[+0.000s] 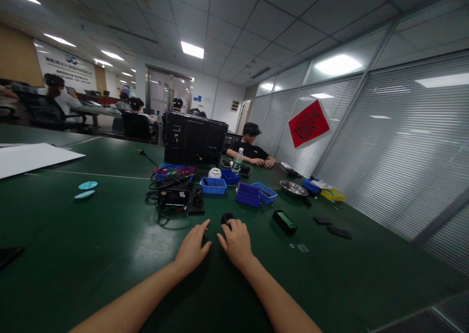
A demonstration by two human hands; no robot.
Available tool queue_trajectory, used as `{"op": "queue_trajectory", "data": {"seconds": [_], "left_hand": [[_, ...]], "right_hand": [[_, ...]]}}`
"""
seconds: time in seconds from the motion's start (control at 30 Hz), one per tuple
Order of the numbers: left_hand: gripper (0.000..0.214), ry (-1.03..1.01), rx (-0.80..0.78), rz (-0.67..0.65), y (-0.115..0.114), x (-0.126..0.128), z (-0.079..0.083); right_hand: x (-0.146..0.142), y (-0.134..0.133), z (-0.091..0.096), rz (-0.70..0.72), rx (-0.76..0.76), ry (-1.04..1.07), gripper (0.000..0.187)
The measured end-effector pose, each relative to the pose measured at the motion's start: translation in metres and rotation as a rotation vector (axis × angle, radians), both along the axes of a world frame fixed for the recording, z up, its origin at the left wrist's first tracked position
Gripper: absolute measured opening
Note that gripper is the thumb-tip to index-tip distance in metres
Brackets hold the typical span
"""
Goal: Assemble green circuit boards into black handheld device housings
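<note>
Both my forearms reach forward over the green table [91,255]. My left hand [192,249] lies palm down on the tabletop with its fingers stretched forward and the thumb out; it holds nothing. Beside it, my right hand [237,242] has its fingers curled down over a small black object [227,218], which pokes out just past the fingertips. The two hands sit close together, almost touching. A black box with a green label [284,221] lies a short way to the right of my right hand.
Beyond the hands are a tangle of cables on a black device [172,196], several blue bins [249,194], a metal bowl [293,188], a large black case [194,137] and a water bottle [237,160]. A person sits across the table [252,147]. Others sit at the far left.
</note>
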State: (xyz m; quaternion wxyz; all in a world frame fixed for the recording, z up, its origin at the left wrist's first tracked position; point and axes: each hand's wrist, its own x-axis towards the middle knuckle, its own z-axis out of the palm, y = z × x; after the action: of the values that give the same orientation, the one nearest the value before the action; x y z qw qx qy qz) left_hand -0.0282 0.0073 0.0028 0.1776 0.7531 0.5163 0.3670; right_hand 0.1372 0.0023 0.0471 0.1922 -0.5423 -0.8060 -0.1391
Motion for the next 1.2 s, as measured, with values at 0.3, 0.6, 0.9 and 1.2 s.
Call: {"op": "queue_trajectory", "data": {"seconds": [0.3,0.6,0.9,1.2], "left_hand": [[0.062,-0.003,-0.033,-0.007,0.002,-0.001,-0.001],[0.060,0.000,-0.030,-0.003,0.001,-0.001,0.000],[0.064,-0.034,0.046,-0.004,0.002,-0.002,-0.001],[0.057,0.223,0.242,-0.102,-0.005,0.001,0.003]], "right_hand": [[0.046,0.036,-0.016,-0.258,-0.210,0.551,0.041],[0.033,0.036,-0.024,-0.065,-0.446,0.792,0.033],[0.011,0.029,-0.033,0.169,-0.712,0.980,0.042],[0.015,0.032,-0.036,0.251,-0.752,0.965,0.035]]}}
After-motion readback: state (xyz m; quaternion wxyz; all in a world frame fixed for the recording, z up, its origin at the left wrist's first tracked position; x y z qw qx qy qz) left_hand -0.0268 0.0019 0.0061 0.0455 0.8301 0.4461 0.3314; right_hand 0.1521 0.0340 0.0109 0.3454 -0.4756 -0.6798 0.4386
